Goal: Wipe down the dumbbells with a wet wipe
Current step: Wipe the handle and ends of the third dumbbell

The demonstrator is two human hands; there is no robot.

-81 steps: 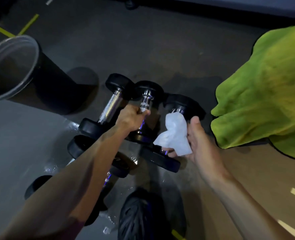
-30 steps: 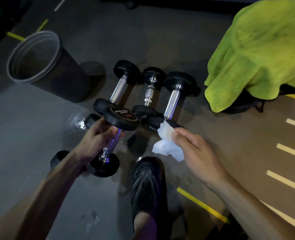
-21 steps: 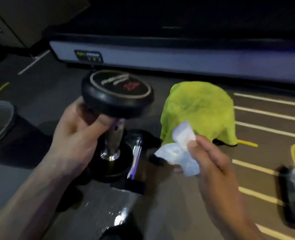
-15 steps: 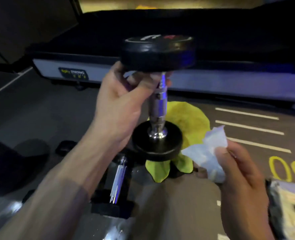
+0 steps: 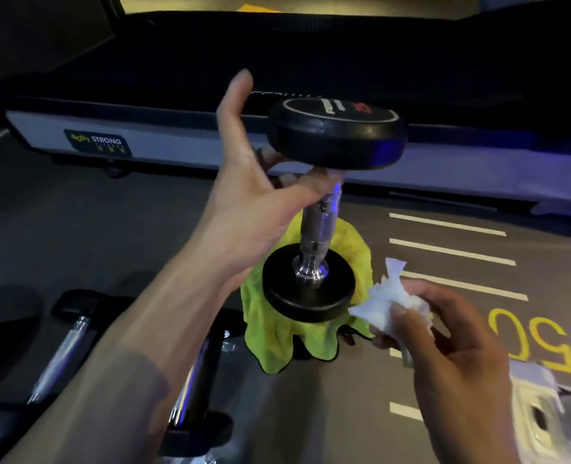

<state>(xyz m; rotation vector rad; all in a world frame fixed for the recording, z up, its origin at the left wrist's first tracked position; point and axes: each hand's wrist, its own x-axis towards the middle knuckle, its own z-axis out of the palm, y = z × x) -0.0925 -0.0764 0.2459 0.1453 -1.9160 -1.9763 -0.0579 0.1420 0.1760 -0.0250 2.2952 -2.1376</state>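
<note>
- Your left hand [image 5: 254, 195] grips the dumbbell [image 5: 324, 209] at the top of its handle, just under the upper head; the thumb crosses the front of the shaft, the curled fingers show behind it, and the index finger sticks up free.
- You hold the dumbbell upright in the air, slightly tilted. Its handle is a bright chrome cylinder with a flared collar at the bottom, catching blue light near the top.
- Both heads are thick round discs of matte black rubber with rounded edges. The upper one has a flat face with a pale ring and printing that is too blurred to read.
- Your right hand [image 5: 445, 343] is clenched on the wipe [image 5: 388, 303], thumb pressing it against the fingers. The wipe is white, crumpled into a wad with a twisted peak, and sits just beside the lower head; whether it touches is unclear.
- Behind the lower head, a lime-green towel [image 5: 277, 333] of fuzzy cloth drapes in soft folds over something dark.
- At lower left, two more dumbbells [image 5: 66, 349] lie on the floor [image 5: 110, 229], with chrome bars and black ends.
- The floor is smooth and grey, with white stripes and a yellow "50" painted at the right.
- Farther back stands a low machine [image 5: 210, 142] with a black deck and a pale side rail bearing a "BODY STRONG" label.
</note>
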